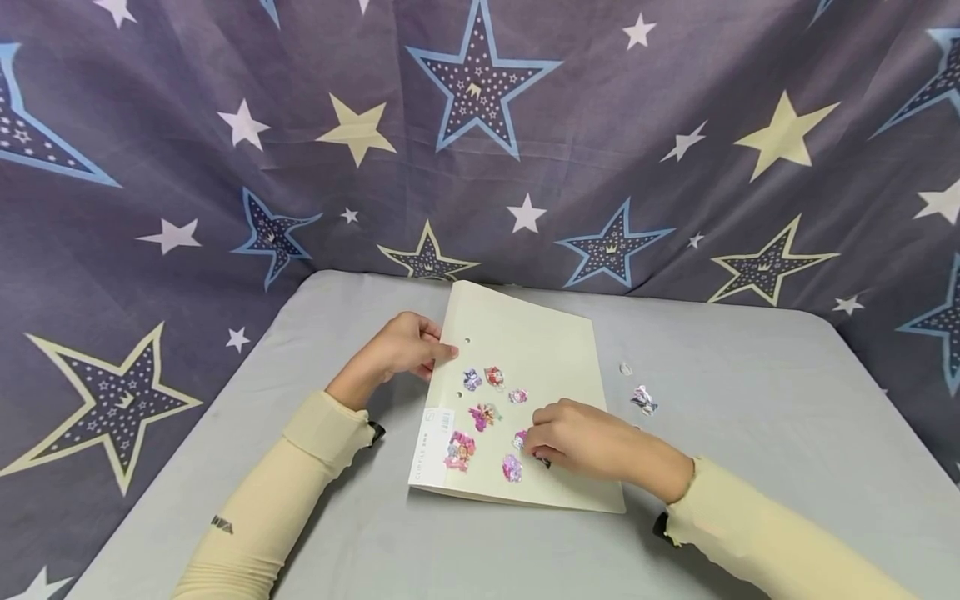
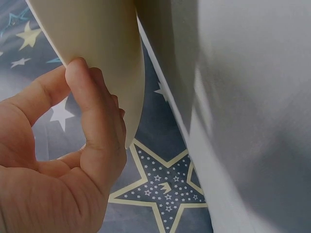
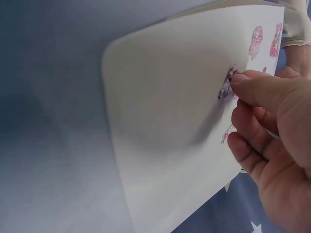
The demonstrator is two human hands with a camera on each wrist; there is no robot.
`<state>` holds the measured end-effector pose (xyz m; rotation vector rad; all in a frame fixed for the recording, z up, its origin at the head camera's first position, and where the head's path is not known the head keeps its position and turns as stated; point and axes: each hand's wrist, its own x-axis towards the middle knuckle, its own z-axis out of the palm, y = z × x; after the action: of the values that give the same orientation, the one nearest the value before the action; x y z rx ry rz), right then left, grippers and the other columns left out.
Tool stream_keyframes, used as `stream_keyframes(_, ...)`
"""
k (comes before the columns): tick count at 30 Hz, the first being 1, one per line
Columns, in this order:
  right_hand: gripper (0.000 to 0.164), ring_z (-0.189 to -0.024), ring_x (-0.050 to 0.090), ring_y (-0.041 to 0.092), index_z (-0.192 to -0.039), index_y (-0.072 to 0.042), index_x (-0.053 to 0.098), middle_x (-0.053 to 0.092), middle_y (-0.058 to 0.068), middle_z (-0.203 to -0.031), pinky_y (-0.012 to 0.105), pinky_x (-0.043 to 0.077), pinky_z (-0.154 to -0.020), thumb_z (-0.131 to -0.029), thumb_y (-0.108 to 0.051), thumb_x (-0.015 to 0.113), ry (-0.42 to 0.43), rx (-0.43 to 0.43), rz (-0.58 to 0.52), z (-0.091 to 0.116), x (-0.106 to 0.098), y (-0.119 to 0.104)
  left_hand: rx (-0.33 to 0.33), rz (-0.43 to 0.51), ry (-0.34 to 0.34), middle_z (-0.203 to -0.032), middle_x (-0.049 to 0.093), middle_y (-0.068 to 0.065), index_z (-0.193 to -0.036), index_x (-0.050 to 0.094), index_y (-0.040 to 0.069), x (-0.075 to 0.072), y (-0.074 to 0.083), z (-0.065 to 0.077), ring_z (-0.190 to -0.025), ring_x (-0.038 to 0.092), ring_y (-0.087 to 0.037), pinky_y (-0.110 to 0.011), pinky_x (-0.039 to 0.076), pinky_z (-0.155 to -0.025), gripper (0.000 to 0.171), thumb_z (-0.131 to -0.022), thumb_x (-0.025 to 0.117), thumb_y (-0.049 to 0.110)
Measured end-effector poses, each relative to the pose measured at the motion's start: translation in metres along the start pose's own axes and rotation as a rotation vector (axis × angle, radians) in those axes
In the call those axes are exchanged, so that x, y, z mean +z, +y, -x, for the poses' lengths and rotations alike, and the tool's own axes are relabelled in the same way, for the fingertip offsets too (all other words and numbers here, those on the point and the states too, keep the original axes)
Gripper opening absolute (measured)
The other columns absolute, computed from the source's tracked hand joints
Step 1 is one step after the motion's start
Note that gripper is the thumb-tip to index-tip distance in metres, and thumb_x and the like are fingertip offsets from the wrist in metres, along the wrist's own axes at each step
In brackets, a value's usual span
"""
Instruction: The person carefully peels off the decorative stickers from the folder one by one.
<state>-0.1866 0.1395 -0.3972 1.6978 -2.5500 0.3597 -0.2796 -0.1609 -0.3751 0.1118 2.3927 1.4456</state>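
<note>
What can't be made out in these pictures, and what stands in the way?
Head view: inside of the folder, hidden by its front cover.
Head view: smaller print on white label, too small to read.
Left wrist view: rest of folder, cut off by top edge.
Right wrist view: part of the pinched sticker, hidden by the right thumb.

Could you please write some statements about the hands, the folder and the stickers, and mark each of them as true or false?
1. The left hand pinches the edge of the cream folder. True.
2. The right hand is holding nothing. False: it pinches a shiny sticker.
3. Loose stickers lie on the table, right of the folder. True.
4. The white label is at the folder's far right corner. False: it is at the near left corner.
5. Several colourful stickers lie on the folder. True.
</note>
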Motion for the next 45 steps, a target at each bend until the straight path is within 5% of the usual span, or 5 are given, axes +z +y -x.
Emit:
stream_keyframes(9, 0.013, -0.065, 0.042, 0.007, -0.088, -0.017, 0.069, 0.046, -0.010, -0.070, 0.023, 0.047, -0.068, -0.093, -0.006, 0.075, -0.130, 0.035, 0.095, -0.010, -0.003, -0.004, 0.006, -0.012, 0.004, -0.089, 0.073, -0.016, -0.112, 0.064, -0.006, -0.001, -0.001, -0.001, -0.067, 0.072, -0.022, -0.038, 0.064, -0.062, 0.033, -0.091, 0.079, 0.015)
stream_keyframes(19, 0.023, -0.060, 0.041, 0.007, -0.079, -0.019, 0.066, 0.045, -0.010, -0.066, 0.024, 0.047, -0.066, -0.086, 0.000, 0.076, -0.179, 0.001, 0.226, -0.020, 0.000, -0.006, -0.005, -0.026, 0.015, -0.088, 0.071, -0.015, -0.112, 0.062, -0.006, 0.001, -0.002, -0.001, -0.065, 0.070, -0.021, -0.037, 0.064, -0.062, 0.034, -0.090, 0.079, 0.014)
stream_keyframes(37, 0.022, -0.060, 0.041, 0.007, -0.078, -0.017, 0.066, 0.045, -0.010, -0.066, 0.020, 0.040, -0.062, -0.087, 0.000, 0.076, -0.236, 0.059, 0.158, -0.024, 0.000, -0.005, -0.005, -0.033, 0.017, -0.088, 0.071, -0.015, -0.112, 0.062, -0.005, 0.003, -0.002, -0.002, -0.065, 0.071, -0.021, -0.037, 0.064, -0.061, 0.034, -0.090, 0.080, 0.014)
stream_keyframes(45, 0.017, -0.063, 0.044, 0.007, -0.085, -0.019, 0.066, 0.049, -0.009, -0.069, 0.024, 0.047, -0.067, -0.091, -0.006, 0.076, -0.245, 0.046, 0.211, -0.018, -0.001, -0.005, -0.009, -0.030, 0.020, -0.088, 0.071, -0.015, -0.112, 0.063, -0.006, 0.004, -0.002, -0.003, -0.065, 0.071, -0.021, -0.038, 0.064, -0.062, 0.033, -0.090, 0.080, 0.013)
